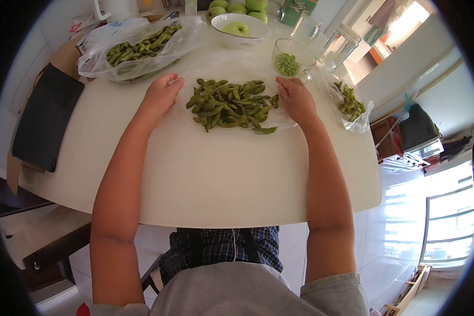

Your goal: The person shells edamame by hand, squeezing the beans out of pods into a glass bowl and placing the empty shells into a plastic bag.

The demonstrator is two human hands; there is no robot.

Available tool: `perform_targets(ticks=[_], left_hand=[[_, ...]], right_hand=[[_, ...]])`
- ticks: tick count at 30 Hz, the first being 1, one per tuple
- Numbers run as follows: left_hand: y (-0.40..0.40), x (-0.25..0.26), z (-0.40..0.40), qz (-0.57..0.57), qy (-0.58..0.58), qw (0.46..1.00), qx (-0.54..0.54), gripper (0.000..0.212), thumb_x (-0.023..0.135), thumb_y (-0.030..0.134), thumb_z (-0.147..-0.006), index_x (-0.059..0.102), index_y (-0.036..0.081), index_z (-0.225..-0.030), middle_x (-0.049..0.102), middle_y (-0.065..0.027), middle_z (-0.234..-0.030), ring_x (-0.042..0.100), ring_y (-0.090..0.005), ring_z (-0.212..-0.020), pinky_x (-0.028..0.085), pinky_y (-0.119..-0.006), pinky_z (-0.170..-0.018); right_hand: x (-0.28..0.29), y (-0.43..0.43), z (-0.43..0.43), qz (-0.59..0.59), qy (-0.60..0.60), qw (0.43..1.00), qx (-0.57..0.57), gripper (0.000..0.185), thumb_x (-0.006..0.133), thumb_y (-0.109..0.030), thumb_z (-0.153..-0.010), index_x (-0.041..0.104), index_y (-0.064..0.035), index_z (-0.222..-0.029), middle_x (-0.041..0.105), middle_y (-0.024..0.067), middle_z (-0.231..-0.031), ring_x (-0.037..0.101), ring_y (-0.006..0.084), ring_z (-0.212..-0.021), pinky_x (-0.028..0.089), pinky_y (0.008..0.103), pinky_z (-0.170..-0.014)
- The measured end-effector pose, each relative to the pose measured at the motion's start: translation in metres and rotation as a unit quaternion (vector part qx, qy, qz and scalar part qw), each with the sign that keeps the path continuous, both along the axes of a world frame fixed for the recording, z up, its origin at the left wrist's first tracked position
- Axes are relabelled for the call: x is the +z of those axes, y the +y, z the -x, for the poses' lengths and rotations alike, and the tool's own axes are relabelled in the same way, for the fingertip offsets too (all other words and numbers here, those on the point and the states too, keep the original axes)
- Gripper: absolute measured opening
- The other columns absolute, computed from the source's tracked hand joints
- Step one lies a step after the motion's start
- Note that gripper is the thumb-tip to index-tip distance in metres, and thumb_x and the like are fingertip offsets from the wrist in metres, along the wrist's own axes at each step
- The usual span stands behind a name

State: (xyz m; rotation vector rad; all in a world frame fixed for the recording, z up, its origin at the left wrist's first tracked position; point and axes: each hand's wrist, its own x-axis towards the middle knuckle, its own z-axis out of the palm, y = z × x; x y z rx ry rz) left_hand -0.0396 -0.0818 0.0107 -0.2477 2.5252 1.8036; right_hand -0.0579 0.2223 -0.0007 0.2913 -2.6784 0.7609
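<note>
A pile of green edamame pods [233, 104] lies on a thin clear plastic bag [221, 71] spread on the white table [225, 177]. My left hand [162, 94] pinches the bag's edge left of the pile. On the right side, my right hand [296, 96] grips the bag beside the nearest pods. Behind that hand a glass cup [306, 57] with a handle holds shelled green beans [286, 64]. More pods fill a larger plastic bag [142, 47] at the back left. A small bag of pods [350, 103] rests at the right.
A white bowl [241, 39] holds a green apple, with several more apples [237, 8] behind it. A glass jar [341, 43] and an empty glass mug [306, 27] stand at the back right. A dark flat tablet-like object [47, 118] leans along the left edge.
</note>
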Motion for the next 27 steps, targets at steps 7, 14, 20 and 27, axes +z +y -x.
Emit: perform_targets(ticks=[7,14,20,27], left_hand=[[0.007,0.005,-0.018,0.102,0.216,0.971,0.017,0.027,0.054,0.019,-0.083,0.053,0.007,-0.107,0.048,-0.0010,-0.067,0.045,-0.0089,-0.056,0.038,-0.025,-0.052],[0.071,0.009,-0.068,0.266,0.368,0.866,-0.211,0.015,0.061,0.016,-0.076,0.060,0.011,-0.090,0.054,-0.0036,-0.077,0.055,-0.0224,-0.062,0.045,-0.031,-0.054],[0.075,0.001,-0.072,0.273,0.375,0.855,-0.232,0.012,0.061,0.015,-0.074,0.061,0.012,-0.085,0.052,-0.0024,-0.073,0.055,-0.0204,-0.061,0.045,-0.031,-0.052],[0.069,0.004,-0.065,-0.002,0.254,0.955,-0.156,0.013,0.057,0.016,-0.081,0.059,0.005,-0.089,0.051,-0.0001,-0.066,0.045,-0.0088,-0.053,0.036,-0.023,-0.049]], right_hand=[[0.037,-0.011,-0.029,0.053,-0.031,0.998,0.021,0.022,0.054,-0.006,-0.077,0.061,-0.0078,-0.098,0.057,0.0103,-0.096,0.056,0.0251,-0.084,0.045,0.0321,-0.072],[0.019,0.001,-0.030,-0.024,-0.035,0.993,0.111,0.020,0.055,0.001,-0.074,0.060,-0.0046,-0.092,0.055,0.0082,-0.089,0.053,0.0181,-0.071,0.043,0.0298,-0.066],[0.045,0.007,-0.041,-0.039,-0.109,0.991,0.065,0.012,0.059,-0.005,-0.073,0.055,-0.0025,-0.084,0.057,0.0133,-0.086,0.055,0.0288,-0.078,0.044,0.0350,-0.067],[0.051,-0.032,-0.045,0.297,-0.144,0.936,0.124,0.016,0.062,-0.010,-0.077,0.053,0.0005,-0.084,0.056,0.0038,-0.070,0.053,0.0109,-0.061,0.042,0.0240,-0.055]])
